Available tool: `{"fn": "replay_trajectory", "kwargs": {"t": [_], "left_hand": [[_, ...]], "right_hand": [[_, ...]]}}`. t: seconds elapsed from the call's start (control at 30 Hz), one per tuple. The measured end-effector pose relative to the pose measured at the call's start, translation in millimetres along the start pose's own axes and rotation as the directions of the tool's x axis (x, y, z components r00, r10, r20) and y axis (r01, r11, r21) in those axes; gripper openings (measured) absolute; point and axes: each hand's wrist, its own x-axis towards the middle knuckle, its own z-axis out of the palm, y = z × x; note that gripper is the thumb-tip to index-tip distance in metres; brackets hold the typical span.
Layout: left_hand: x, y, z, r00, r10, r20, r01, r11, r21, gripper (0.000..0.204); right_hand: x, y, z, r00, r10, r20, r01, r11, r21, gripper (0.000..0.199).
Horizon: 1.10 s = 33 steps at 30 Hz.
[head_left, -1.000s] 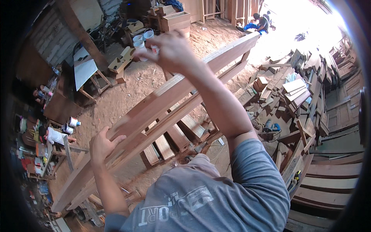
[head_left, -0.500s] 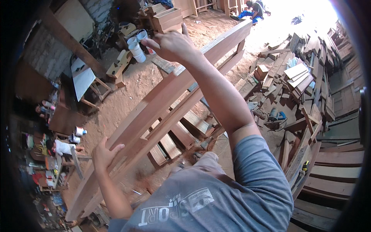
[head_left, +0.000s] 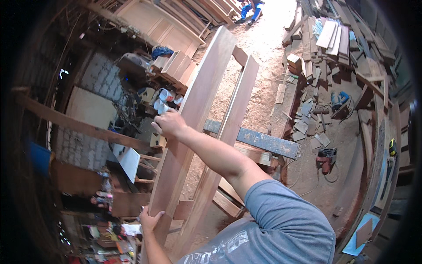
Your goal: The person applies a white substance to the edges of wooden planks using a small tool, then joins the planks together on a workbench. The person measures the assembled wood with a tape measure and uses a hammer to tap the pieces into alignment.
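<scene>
A long wooden frame (head_left: 195, 94), two planed reddish boards joined by short crosspieces, runs from the lower middle to the upper middle, tilted. At the near part of its left board, my left hand (head_left: 151, 221) grips the outer edge, thumb on the broad face. My right arm reaches across the frame. My right hand (head_left: 170, 123) is at the left board's outer edge, farther up, with its fingers bent; whatever they may hold is hidden. Below the frame lies a worn blue-grey plank (head_left: 268, 143).
Offcuts and stacked boards (head_left: 332, 37) lie right, near a blue power tool (head_left: 339, 100) and a red one (head_left: 325, 160). A tape measure (head_left: 392, 147) rests at far right. White buckets (head_left: 161, 105) and a white-topped table (head_left: 127, 162) stand left. Another person (head_left: 250, 11) sits at the top.
My view has turned left, so the frame appears steeper. My right hand, previously raised with fingers apart, is now lower at the board's edge, fingers bent. My left hand still holds the frame.
</scene>
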Motion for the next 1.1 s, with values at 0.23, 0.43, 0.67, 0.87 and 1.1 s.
{"fn": "replay_trajectory", "kwargs": {"t": [0.23, 0.43, 0.67, 0.87, 1.1], "left_hand": [[11.1, -0.1, -6.4, 0.999, -0.03, 0.043, 0.032, 0.998, -0.055, 0.057], [25.2, 14.6, -8.2, 0.994, -0.076, 0.083, 0.081, 0.995, -0.059, 0.055], [35.8, 61.1, -32.4, 0.967, -0.057, 0.249, 0.073, 0.996, -0.057, 0.054], [42.8, 122.2, 0.6, 0.99, -0.034, 0.139, 0.054, 0.988, -0.143, 0.059], [3.1, 123.6, 6.5, 0.981, -0.162, 0.105, 0.153, 0.984, 0.089, 0.058]], "right_hand": [[-107.1, 16.9, 26.4, 0.881, 0.17, -0.442, -0.025, 0.949, 0.315, 0.041], [-154.2, 84.0, 35.0, 0.782, 0.504, -0.367, -0.427, 0.862, 0.273, 0.053], [-187.2, 217.6, -1.4, 0.48, 0.823, -0.303, -0.479, 0.535, 0.696, 0.04], [-96.6, 322.1, -100.7, 0.285, 0.94, -0.187, 0.283, 0.104, 0.953, 0.057], [1.5, 455.5, -134.6, 0.157, 0.986, -0.05, 0.618, -0.059, 0.784, 0.061]]}}
